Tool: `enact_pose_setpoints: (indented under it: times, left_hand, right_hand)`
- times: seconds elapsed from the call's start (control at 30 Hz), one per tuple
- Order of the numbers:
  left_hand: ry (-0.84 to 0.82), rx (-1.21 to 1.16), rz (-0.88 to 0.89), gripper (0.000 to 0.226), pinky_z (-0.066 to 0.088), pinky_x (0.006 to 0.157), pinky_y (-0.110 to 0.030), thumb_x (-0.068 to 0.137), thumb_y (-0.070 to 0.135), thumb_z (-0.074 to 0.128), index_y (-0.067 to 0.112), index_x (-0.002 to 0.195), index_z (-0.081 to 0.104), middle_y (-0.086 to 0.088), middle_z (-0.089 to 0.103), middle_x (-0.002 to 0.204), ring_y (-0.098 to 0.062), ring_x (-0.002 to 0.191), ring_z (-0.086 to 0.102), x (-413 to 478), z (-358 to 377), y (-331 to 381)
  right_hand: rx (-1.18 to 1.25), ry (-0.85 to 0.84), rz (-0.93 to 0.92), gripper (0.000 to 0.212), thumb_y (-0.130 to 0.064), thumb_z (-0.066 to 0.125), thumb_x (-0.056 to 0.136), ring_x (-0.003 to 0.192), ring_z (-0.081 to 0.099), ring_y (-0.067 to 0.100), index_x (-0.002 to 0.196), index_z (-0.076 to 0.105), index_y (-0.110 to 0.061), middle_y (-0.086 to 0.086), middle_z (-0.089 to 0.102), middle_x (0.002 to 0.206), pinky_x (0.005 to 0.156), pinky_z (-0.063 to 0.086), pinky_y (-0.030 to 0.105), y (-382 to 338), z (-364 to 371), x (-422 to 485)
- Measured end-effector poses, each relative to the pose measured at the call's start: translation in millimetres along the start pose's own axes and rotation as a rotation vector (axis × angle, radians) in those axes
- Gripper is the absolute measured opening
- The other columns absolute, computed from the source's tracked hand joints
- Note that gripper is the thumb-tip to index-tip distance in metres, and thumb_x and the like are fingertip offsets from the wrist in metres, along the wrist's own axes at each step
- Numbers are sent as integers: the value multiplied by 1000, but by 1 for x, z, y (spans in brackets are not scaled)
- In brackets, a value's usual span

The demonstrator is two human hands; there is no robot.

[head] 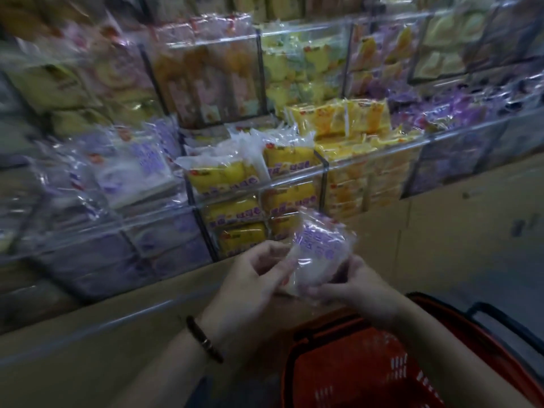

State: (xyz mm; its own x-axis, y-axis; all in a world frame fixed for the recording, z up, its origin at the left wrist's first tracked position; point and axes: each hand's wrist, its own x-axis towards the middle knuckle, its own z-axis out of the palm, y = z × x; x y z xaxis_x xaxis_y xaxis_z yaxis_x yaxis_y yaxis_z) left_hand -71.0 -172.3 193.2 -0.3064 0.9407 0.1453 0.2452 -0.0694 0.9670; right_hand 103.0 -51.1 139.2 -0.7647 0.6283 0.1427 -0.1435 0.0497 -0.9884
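Observation:
A small clear-wrapped snack packet (319, 248) with purple print is held up in front of the shelf, above a red shopping basket (347, 375). My left hand (253, 278) pinches its left edge with thumb and fingers. My right hand (350, 287) grips its lower right side from below. A dark bracelet sits on my left wrist. The basket hangs under my right forearm, its black handle at the far right.
Clear acrylic bins (294, 178) hold yellow packets (235, 201), orange-yellow packets (350, 116) and purple-white packets (138, 166). More bins rise behind. A beige panel (88, 348) runs below the bins. The view is dim and blurred.

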Motion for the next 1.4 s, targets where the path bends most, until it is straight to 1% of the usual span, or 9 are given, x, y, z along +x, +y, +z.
enact_pose_setpoints:
  times: [0.2, 0.33, 0.43, 0.6, 0.73, 0.87, 1.0, 1.2, 1.4]
  left_hand:
    - [-82, 246, 117, 16, 49, 65, -22, 94, 35, 73, 24, 104, 79, -4, 80, 93, -11, 81, 70, -26, -89, 49]
    - [-62, 407, 162, 22, 55, 73, -35, 84, 42, 83, 32, 104, 80, 0, 80, 91, -19, 85, 75, -43, -155, 86]
    - [62, 478, 200, 25, 58, 77, -33, 75, 44, 86, 37, 98, 81, 4, 80, 88, -14, 83, 75, -55, -196, 112]
    - [157, 539, 240, 33, 52, 69, -18, 73, 39, 90, 39, 104, 80, 4, 78, 88, -2, 73, 68, -76, -254, 144]
    - [214, 631, 205, 50, 46, 55, -8, 70, 7, 95, 33, 109, 78, 19, 76, 82, 6, 55, 62, -85, -291, 157]
    - [319, 650, 159, 41, 44, 53, -8, 70, 2, 94, 26, 99, 78, 14, 78, 85, 4, 50, 59, -70, -326, 154]
    - [332, 680, 138, 37, 37, 50, -9, 71, 8, 95, 28, 97, 78, 25, 69, 63, 6, 47, 55, -48, -343, 144]
    - [315, 728, 223, 35, 39, 54, -8, 70, 14, 96, 32, 95, 78, 30, 68, 71, 5, 54, 59, -17, -343, 135]
    - [201, 929, 104, 39, 50, 73, -12, 73, 36, 94, 40, 105, 74, 21, 68, 105, 7, 86, 67, 4, -356, 118]
  right_hand:
    - [72, 100, -236, 44, -37, 95, 68, 77, 66, 13, 101, 76, -14, 7, 74, 89, 65, 53, 25, -51, 59, 14]
    - [-85, -76, -354, 40, -21, 93, 76, 79, 62, 25, 105, 71, -2, 25, 66, 88, 72, 48, 37, -98, 104, 29]
    - [-319, -119, -421, 30, -23, 90, 82, 73, 59, 28, 106, 73, -15, 9, 67, 83, 68, 47, 40, -134, 135, 49]
    - [-565, -61, -518, 29, -27, 87, 78, 62, 52, 25, 78, 63, -10, 11, 57, 71, 58, 46, 48, -183, 191, 92]
    - [-697, -95, -458, 36, -39, 89, 78, 63, 61, 25, 79, 63, -15, 8, 63, 71, 57, 52, 42, -206, 229, 123]
    - [-872, -94, -446, 12, -27, 75, 88, 87, 69, 12, 99, 70, -27, -8, 71, 93, 79, 61, 41, -214, 245, 158]
    - [-1361, -74, -376, 57, -38, 78, 86, 129, 47, 22, 136, 52, -32, -5, 49, 140, 105, 49, 47, -221, 245, 193]
    - [-1725, -87, -390, 86, -46, 77, 86, 147, 34, 26, 156, 31, -27, -1, 40, 157, 123, 27, 48, -207, 242, 217]
    - [-1789, -3, -352, 60, -33, 74, 91, 135, 41, 25, 144, 46, -36, -1, 53, 143, 115, 36, 49, -224, 226, 222]
